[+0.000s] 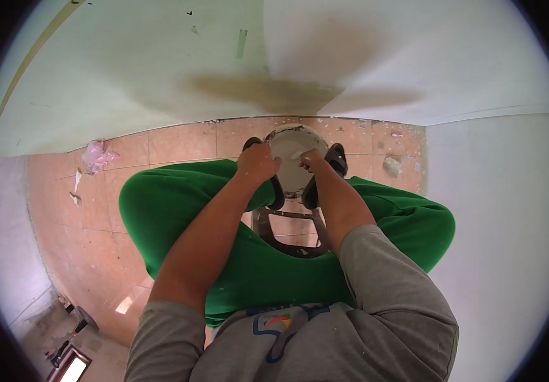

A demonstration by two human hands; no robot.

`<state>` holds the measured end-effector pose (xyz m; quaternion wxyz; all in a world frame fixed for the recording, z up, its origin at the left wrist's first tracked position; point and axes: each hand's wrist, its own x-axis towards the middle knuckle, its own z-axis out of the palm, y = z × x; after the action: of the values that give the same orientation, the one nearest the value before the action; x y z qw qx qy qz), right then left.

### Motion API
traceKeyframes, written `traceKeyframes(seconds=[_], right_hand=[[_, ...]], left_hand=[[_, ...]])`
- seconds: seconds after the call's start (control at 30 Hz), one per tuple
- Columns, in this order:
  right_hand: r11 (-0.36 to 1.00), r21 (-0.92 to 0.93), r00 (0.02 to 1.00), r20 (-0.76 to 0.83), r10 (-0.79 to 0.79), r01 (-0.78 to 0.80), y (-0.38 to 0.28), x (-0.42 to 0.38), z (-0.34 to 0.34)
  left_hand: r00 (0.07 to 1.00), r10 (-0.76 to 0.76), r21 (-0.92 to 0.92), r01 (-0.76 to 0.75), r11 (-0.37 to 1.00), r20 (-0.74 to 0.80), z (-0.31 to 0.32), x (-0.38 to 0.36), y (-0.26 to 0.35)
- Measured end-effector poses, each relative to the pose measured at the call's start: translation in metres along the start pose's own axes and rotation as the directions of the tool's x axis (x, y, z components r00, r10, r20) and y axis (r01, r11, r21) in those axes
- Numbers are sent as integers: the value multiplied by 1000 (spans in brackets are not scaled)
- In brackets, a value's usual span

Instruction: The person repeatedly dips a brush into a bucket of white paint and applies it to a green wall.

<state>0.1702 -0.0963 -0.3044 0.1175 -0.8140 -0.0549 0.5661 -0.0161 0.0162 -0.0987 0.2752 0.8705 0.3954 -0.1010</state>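
Note:
A round bucket (295, 191) with dark smudges along its rim stands on the floor between my feet, holding a pale, wet-looking mix (292, 139). My left hand (258, 162) is closed at the bucket's left edge, its thumb reaching over the rim. Over the right part of the opening, my right hand (312, 161) is curled into a grip. A whitish piece (296, 155) shows beside its fingers, and I cannot tell what it belongs to. My dark shoes (337, 159) flank the bucket, and my knees are spread wide in green trousers (179, 204).
A dark stool frame (290, 248) shows beneath me. Ahead, a wall (160, 76) meets the spattered tile floor (185, 141). A pink plastic bag (98, 156) and white scraps (77, 181) lie left, a pale crumpled piece (392, 167) right. Another wall (491, 242) rises close on the right.

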Motion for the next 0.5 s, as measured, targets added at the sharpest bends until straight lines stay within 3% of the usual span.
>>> traceKeyframes(seconds=[0.03,0.1,0.17,0.3,0.43,0.5], right_hand=[[1000,4,1000,25,3,-3,8,21,13],[958,278,997,38,63,-71,22,57,36],[936,346,998,26,61,-66,12,41,42],[862,499,996,40,75,-86,14,27,39],[883,468,999,-12,31,-22,9,4,14],[939,344,999,31,-13,1,2,-16,-8]], left_hand=[[999,-5,-2,5,1000,35,-2,0,2],[996,-32,17,30,999,84,0,-3,-1],[999,24,-59,-22,998,30,-1,-2,-3],[998,22,-59,-18,998,66,-1,1,-7],[998,56,-35,-54,998,42,1,-1,-9],[997,72,-23,-71,997,31,1,-4,-9]])
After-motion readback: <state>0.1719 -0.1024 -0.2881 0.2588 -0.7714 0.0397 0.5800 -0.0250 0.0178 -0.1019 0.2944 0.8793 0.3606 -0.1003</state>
